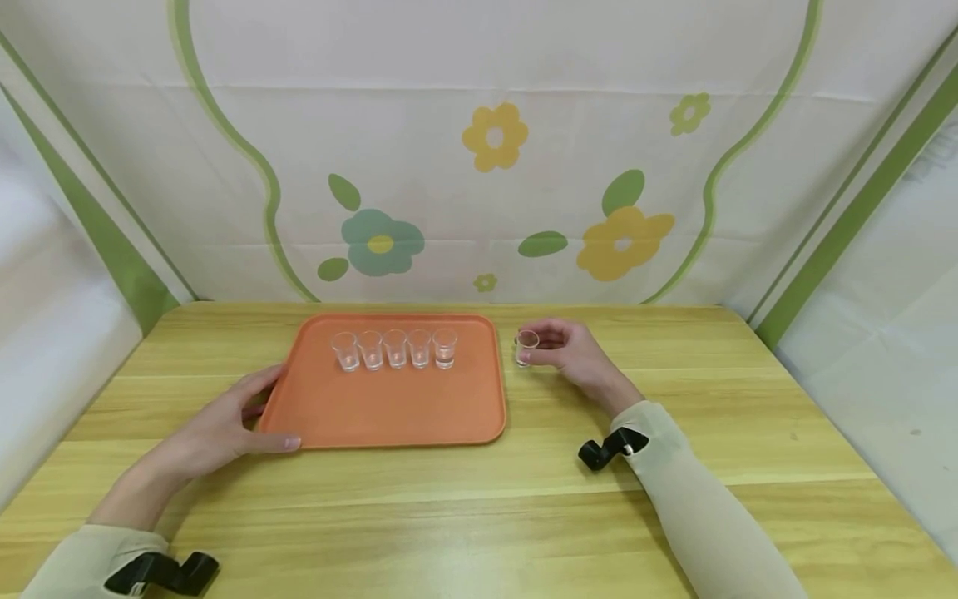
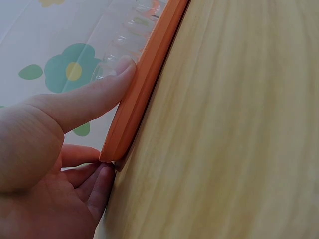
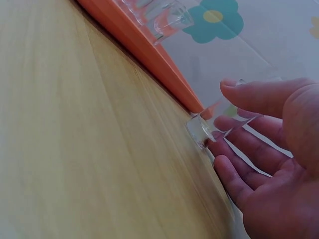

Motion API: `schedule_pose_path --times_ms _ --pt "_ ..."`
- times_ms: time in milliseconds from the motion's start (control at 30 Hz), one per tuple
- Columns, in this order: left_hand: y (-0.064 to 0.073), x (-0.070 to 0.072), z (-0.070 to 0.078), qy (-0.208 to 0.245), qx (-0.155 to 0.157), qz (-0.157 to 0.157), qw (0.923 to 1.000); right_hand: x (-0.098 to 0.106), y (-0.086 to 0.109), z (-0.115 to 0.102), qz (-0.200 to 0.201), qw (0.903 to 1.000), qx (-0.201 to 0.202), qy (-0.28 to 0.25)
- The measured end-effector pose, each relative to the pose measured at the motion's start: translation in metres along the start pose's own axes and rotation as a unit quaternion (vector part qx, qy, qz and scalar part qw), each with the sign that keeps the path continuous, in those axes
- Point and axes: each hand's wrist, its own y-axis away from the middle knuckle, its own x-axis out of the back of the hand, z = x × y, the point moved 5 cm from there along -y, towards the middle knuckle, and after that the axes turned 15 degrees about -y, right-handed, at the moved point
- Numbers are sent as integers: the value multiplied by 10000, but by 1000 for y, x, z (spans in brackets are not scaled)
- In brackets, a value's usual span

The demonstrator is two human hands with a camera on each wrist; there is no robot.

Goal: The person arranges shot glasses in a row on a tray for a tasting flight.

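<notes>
An orange tray lies on the wooden table, and several small clear shot glasses stand in a row toward its back. My left hand holds the tray at its front left corner. In the left wrist view the thumb lies along the rim, while the fingertips touch low at the corner. Just right of the tray, my right hand holds another shot glass between thumb and fingers. The right wrist view has this glass's thick base close to the tabletop; whether it touches is unclear.
The wooden table reaches back to a white cloth wall with printed flowers. Similar cloth hangs on both sides. Each wrist carries a black camera mount over a light sleeve.
</notes>
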Motion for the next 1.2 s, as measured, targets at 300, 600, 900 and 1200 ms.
schedule_pose_path --times_ms 300,600,900,1200 --pt "0 0 1 -25 -50 4 10000 0 0 -1 2 9999 135 10" --pt "0 -1 -1 -69 -115 33 9999 -2 0 -4 104 9997 192 -66" --pt "0 0 1 -135 -151 77 9998 -9 2 -12 50 9997 252 -41" --pt "0 0 0 -74 -126 57 9999 -23 4 -20 -73 9994 343 -26"
